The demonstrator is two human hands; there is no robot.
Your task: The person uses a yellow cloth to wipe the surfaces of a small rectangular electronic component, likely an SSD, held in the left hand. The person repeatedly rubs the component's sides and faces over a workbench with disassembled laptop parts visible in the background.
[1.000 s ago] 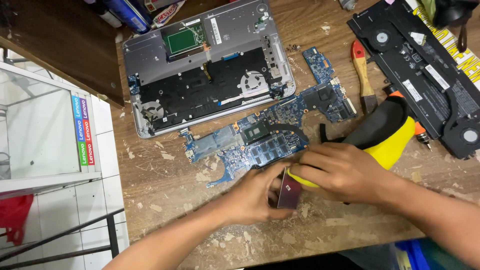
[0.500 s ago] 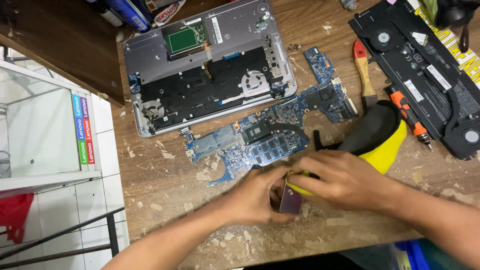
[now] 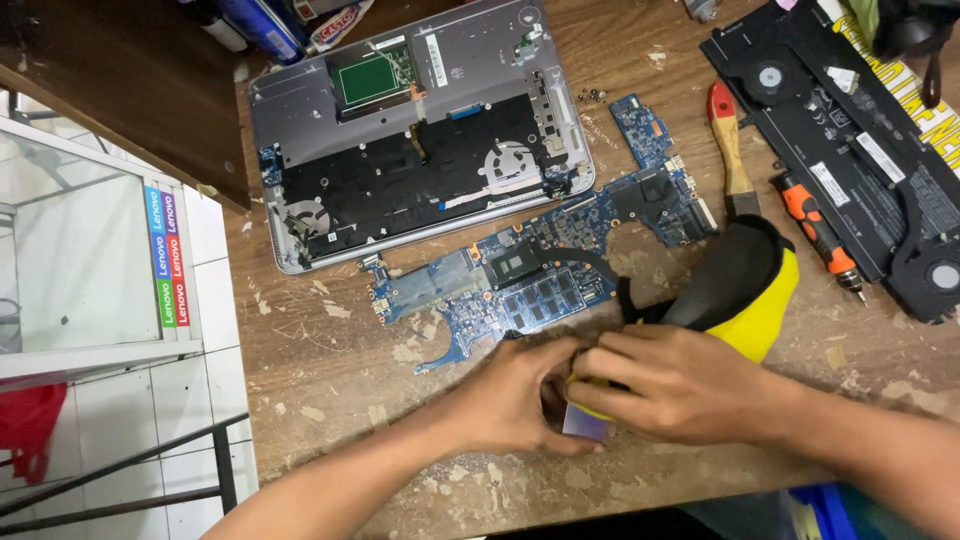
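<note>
Labels and packages on my bench

I log a striped colour sticker [image 3: 166, 256] on the glass at left, white labels [image 3: 829, 184] on the black panel at right, a blue packet [image 3: 262, 25] top left.

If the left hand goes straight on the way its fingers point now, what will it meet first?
The left hand points rightward at the right hand; their fingers already meet over a small purplish piece, so it meets those first.

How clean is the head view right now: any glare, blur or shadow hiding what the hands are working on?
Head view: even, soft light, no harsh glare on the laptop base or motherboard. Focus is sharp across the wooden table. The left hand and right hand cover most of the small purplish piece, so its detail is hidden, not blurred.
</note>
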